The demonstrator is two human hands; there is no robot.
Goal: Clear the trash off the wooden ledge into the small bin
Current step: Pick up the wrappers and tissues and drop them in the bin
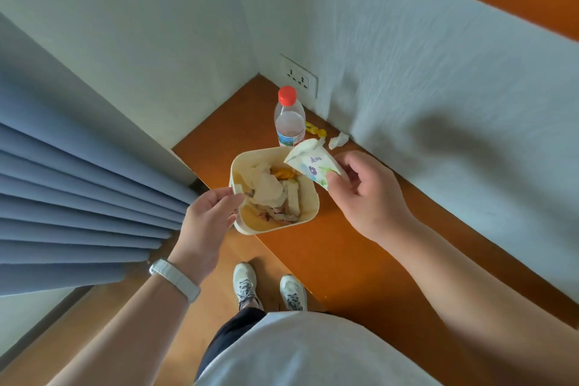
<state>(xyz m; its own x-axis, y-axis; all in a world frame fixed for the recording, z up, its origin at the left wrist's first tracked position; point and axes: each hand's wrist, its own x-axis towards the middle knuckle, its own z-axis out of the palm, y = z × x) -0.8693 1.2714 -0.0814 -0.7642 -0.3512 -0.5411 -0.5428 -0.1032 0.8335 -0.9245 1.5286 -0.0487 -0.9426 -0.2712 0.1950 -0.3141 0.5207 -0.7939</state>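
Note:
A small cream bin (pixel 308 213) is held at the left edge of the wooden ledge (pixel 344 244), with crumpled tissues and a yellow wrapper inside. My left hand (pixel 208 213) grips its near-left rim. My right hand (pixel 368 194) pinches a white tissue packet (pixel 313 161) with a flower print, tilted over the bin's right rim. Behind the bin, on the ledge, stand a clear bottle (pixel 289 121) with a red cap, a yellow wrapper (pixel 315 129) and a crumpled white tissue (pixel 337 139).
A white-covered mattress (pixel 454 103) borders the ledge on the right. A wall socket (pixel 299 75) sits in the far corner. Blue curtain folds (pixel 78 213) hang at the left. My feet in white shoes (pixel 269 288) stand on the wooden floor below.

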